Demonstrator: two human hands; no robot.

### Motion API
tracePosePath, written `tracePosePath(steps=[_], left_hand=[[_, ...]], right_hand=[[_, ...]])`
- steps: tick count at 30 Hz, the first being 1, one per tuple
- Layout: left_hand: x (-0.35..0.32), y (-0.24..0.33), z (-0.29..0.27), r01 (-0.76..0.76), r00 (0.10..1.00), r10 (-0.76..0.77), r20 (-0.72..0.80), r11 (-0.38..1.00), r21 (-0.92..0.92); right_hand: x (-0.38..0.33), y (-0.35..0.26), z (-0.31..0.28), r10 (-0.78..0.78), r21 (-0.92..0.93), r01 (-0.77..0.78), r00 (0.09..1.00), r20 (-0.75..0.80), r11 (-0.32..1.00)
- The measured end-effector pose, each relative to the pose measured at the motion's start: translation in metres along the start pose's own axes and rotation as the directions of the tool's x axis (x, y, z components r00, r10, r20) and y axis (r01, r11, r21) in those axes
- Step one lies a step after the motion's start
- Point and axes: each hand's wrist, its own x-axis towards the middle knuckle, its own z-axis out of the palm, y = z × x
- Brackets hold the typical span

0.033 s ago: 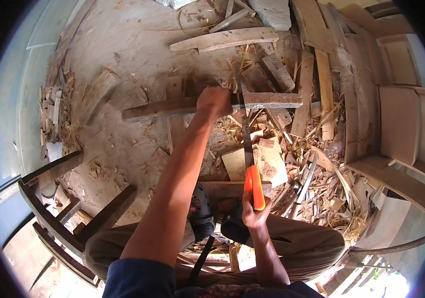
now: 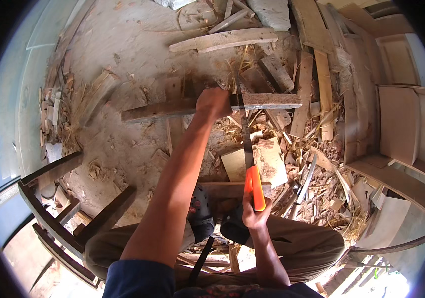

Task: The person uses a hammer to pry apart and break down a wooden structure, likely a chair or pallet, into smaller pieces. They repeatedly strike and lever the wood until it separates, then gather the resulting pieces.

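Note:
My left hand point(image 2: 213, 102) is closed on a long weathered wooden plank point(image 2: 272, 101) that lies crosswise over the dirt floor. My right hand point(image 2: 255, 214) grips the orange handle point(image 2: 255, 187) of a handsaw. Its narrow blade point(image 2: 246, 134) runs away from me and meets the plank just right of my left hand. A pale square board point(image 2: 272, 161) lies under the blade, between the plank and my knees.
Wood scraps, shavings and offcuts litter the ground, thickest at the right point(image 2: 322, 188). A curved plank point(image 2: 222, 39) lies farther off. A dark wooden frame point(image 2: 68, 218) stands at lower left, pale furniture panels point(image 2: 396, 124) at the right.

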Motion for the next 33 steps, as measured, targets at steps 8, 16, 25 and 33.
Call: tracePosePath(steps=[8,16,25,33], left_hand=[[0.005,0.003,-0.001,-0.012,0.999,0.012,-0.044,1.000,0.006],[0.005,0.001,0.002,-0.029,0.999,0.030,-0.041,0.999,0.019],[0.006,0.000,0.007,-0.038,0.996,0.040,-0.084,0.999,0.020],[0.025,-0.003,0.013,0.058,0.956,-0.070,-0.285,0.997,-0.049]], right_hand=[[0.035,0.003,0.025,-0.003,0.133,0.013,0.997,-0.073,0.991],[0.032,0.001,0.019,0.174,0.158,-0.165,0.984,-0.046,0.974],[-0.028,-0.004,-0.020,0.085,-0.033,-0.083,0.993,0.077,0.996],[0.015,0.039,-0.012,-0.052,0.062,0.048,0.996,0.070,0.997]])
